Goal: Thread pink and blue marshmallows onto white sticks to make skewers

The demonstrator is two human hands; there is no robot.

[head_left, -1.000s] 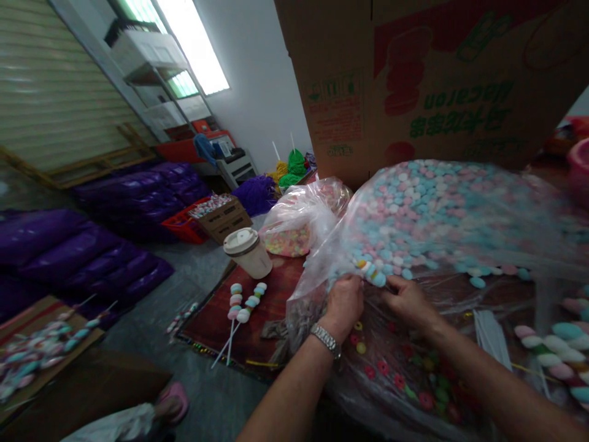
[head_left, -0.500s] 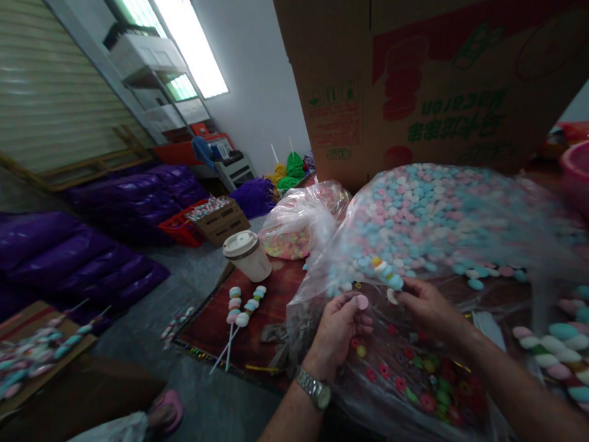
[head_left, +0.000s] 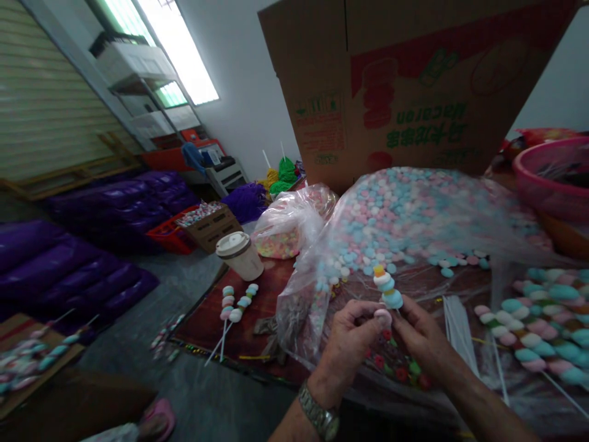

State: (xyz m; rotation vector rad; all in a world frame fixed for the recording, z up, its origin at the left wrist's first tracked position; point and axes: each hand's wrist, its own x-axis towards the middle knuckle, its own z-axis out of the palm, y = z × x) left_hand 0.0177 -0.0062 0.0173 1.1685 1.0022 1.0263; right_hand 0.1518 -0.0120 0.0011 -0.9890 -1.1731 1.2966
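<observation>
In my right hand [head_left: 421, 331] is a candy skewer [head_left: 389, 288] standing upright, with an orange-yellow piece on top and white and blue marshmallows below. Between the fingertips of my left hand [head_left: 347, 337], a pink marshmallow [head_left: 383, 316] is pinched close to the skewer's lower end. The hands nearly touch, and fingers hide the stick there. Red and green gummy pieces [head_left: 400, 371] lie under the wrists by clear plastic. Beyond the hands, a large plastic bag [head_left: 391, 209] spills pink, blue and white marshmallows.
Two filled skewers [head_left: 227, 301] lie crossed near a lidded paper cup [head_left: 240, 258]. White sticks [head_left: 458, 331] and a heap of filled skewers [head_left: 543, 319] are on the right. A big carton [head_left: 331, 92] and a pink basin [head_left: 547, 178] stand behind. A person's foot in a pink sandal [head_left: 163, 423] shows lower left.
My left hand has brought the pink marshmallow rightward to the skewer's lower end. My right hand has lowered slightly, and the skewer is more upright. The view has turned a little right.
</observation>
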